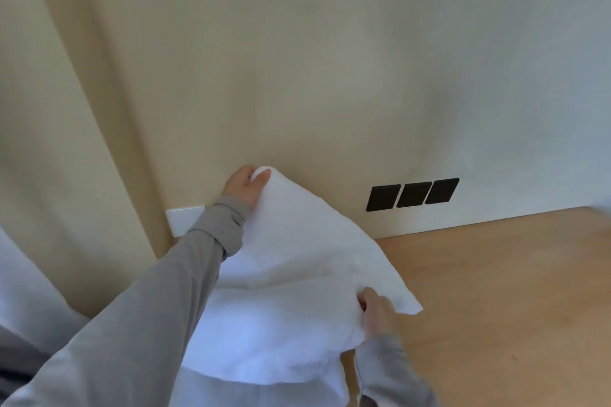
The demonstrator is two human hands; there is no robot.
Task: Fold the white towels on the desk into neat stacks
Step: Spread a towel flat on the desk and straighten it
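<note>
Grey sleeve (139,317) nearest me runs up to my left hand (246,188), pinched shut on the top corner of the white towel (297,274); the cloth hangs down rightward to my right hand (377,311), clenched on its lower edge above the desk (512,291)

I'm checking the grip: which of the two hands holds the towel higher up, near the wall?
The left hand. It pinches the towel at its top corner against the wall, while the right hand grips the lower edge over the desk.
</note>
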